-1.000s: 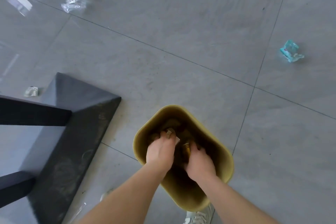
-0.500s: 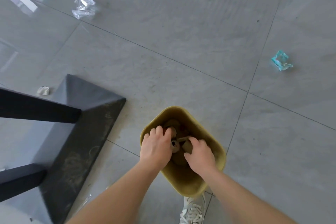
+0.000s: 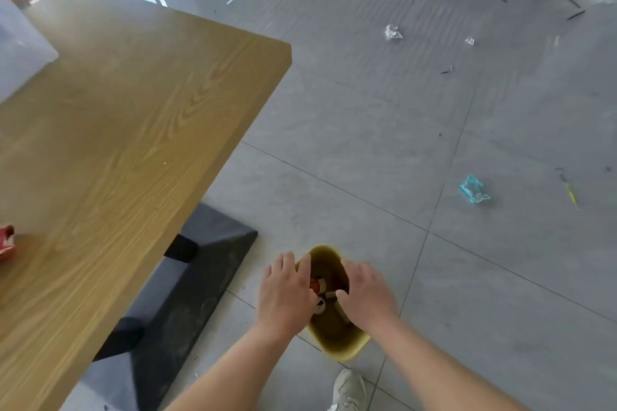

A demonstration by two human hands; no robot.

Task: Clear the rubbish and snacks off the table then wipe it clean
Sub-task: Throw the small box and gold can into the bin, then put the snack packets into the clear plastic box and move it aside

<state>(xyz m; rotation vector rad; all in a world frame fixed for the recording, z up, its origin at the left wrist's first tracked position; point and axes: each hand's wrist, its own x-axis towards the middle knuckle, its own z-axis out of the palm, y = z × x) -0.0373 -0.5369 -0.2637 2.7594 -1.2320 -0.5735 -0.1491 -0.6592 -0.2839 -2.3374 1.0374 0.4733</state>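
Rubbish (image 3: 321,287) lies inside the yellow bin (image 3: 344,345) on the floor, just beside the dark table base (image 3: 200,264); red and brown pieces show between the 2 hands. Left hand (image 3: 286,294) and right hand (image 3: 366,295) hover over the bin mouth, apart, fingers spread and empty, judged a release posture after dropping waste. Bin's opening faces up; its long axis runs away from the person. Table (image 3: 133,110) extends left, with a red wrapper (image 3: 6,242) at the picture's edge. Blue wrapper (image 3: 474,189) lies on the floor.
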